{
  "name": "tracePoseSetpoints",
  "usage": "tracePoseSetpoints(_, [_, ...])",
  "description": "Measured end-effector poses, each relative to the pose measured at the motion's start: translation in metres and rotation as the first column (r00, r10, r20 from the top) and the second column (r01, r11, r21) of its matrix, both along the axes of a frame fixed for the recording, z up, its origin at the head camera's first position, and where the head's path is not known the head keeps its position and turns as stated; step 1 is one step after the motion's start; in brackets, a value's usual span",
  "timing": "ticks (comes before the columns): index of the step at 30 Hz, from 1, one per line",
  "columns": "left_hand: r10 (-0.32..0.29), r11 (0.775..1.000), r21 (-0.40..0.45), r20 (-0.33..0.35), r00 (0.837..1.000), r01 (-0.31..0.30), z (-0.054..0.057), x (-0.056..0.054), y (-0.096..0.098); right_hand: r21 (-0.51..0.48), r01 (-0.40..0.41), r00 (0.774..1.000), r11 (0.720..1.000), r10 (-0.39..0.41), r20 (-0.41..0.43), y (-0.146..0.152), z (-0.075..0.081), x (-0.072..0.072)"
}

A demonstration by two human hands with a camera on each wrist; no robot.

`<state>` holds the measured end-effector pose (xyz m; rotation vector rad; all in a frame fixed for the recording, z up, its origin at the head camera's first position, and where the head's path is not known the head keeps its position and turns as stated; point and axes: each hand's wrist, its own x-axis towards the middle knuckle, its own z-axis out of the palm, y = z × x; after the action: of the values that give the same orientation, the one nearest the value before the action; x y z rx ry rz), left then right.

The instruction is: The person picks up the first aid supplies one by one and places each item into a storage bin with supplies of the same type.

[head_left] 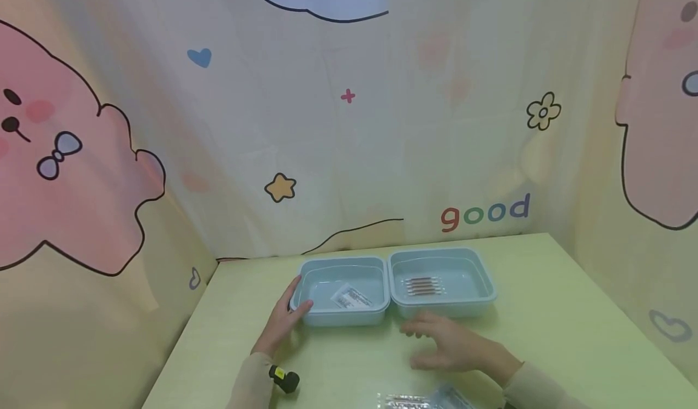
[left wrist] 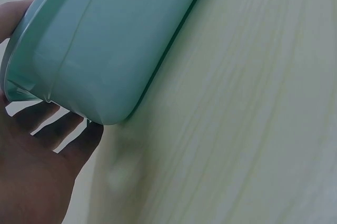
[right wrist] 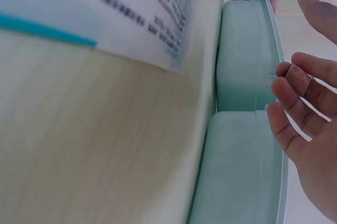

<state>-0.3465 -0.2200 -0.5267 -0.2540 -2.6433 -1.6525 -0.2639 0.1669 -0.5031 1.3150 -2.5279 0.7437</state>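
My left hand (head_left: 285, 317) grips the left end of a light blue plastic basin (head_left: 343, 318), its thumb over the front rim and its fingers along the side. In the left wrist view those fingers (left wrist: 79, 134) lie against the basin wall. A clear packet (head_left: 351, 297) with printing lies in this basin. Beside it a second light blue basin (head_left: 444, 309) holds a pack of brown-shafted cotton swabs (head_left: 423, 286). In front of this second basin my right hand (head_left: 449, 342) hovers above the table, fingers spread and holding nothing.
Near the front edge of the table (head_left: 545, 312) lie a pack of swabs (head_left: 406, 402) and a clear printed packet (head_left: 452, 397). The two basins stand side by side before a cartoon-printed curtain (head_left: 349, 148). A black device (head_left: 285, 379) is worn on the left wrist.
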Motion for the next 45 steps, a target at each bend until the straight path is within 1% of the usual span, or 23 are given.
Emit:
tracePoseSetpoints(3, [-0.012,1.0,-0.023,0.009,1.0,0.013,0.013,0.007,0.002,-0.005,-0.022,1.0,1.0,0.022,0.011,0.0,-0.001,0.001])
tracePoseSetpoints(6, [-0.012,0.999,-0.037,0.008,1.0,0.013,0.018,0.01,0.003,-0.001,-0.04,0.999,0.999,0.04,0.012,0.0,-0.003,0.001])
tracePoseSetpoints(9, [-0.002,1.0,-0.018,0.009,1.0,0.002,0.009,0.003,0.002,0.009,-0.05,0.999,0.999,0.05,-0.001,0.002,-0.004,0.001])
tracePoseSetpoints(13, [0.012,1.0,0.018,0.003,1.0,-0.012,-0.009,-0.011,-0.002,0.012,-0.071,0.997,0.997,0.071,-0.024,0.005,-0.006,0.001])
tracePoseSetpoints(14, [0.017,1.0,0.02,0.001,1.0,-0.017,-0.012,-0.013,-0.003,0.012,-0.074,0.997,0.997,0.075,-0.025,0.006,-0.007,0.002])
tracePoseSetpoints(17, [0.019,0.999,0.03,-0.006,1.0,-0.019,-0.016,-0.016,-0.004,0.01,-0.077,0.997,0.997,0.077,-0.012,0.01,-0.009,0.003])
tracePoseSetpoints(20, [0.024,1.0,0.019,-0.004,1.0,-0.024,-0.015,-0.017,-0.004,0.018,-0.071,0.997,0.997,0.071,0.016,0.015,-0.011,0.004])
tracePoseSetpoints(22, [0.019,1.0,0.012,-0.001,1.0,-0.019,-0.013,-0.016,-0.004,0.022,-0.073,0.997,0.997,0.072,0.031,0.018,-0.012,0.005])
tracePoseSetpoints(24, [0.013,1.0,0.006,0.008,1.0,-0.013,-0.008,-0.013,-0.003,0.021,-0.077,0.996,0.997,0.076,0.042,0.021,-0.013,0.005])
tracePoseSetpoints(29, [-0.017,1.0,-0.008,0.013,1.0,0.017,0.015,0.001,0.001,0.022,-0.086,0.994,0.996,0.085,0.063,0.029,-0.013,0.005])
tracePoseSetpoints(31, [-0.025,1.0,-0.014,0.009,1.0,0.025,0.021,0.005,0.002,0.032,-0.083,0.994,0.996,0.081,0.074,0.032,-0.013,0.005])
tracePoseSetpoints(36, [-0.03,1.0,-0.01,0.005,1.0,0.03,0.024,0.007,0.002,0.074,-0.065,0.992,0.995,0.056,0.111,0.039,-0.014,0.006])
tracePoseSetpoints(39, [-0.026,1.0,-0.013,0.006,1.0,0.026,0.021,0.007,0.002,0.098,-0.065,0.99,0.993,0.052,0.129,0.044,-0.015,0.008])
tracePoseSetpoints(42, [-0.007,1.0,-0.004,0.009,1.0,0.007,0.005,0.0,-0.001,0.109,-0.076,0.986,0.991,0.059,0.153,0.047,-0.015,0.01])
tracePoseSetpoints(45, [0.008,1.0,0.004,-0.003,1.0,-0.008,-0.014,-0.01,-0.005,0.114,-0.089,0.982,0.989,0.068,0.175,0.05,-0.017,0.014])
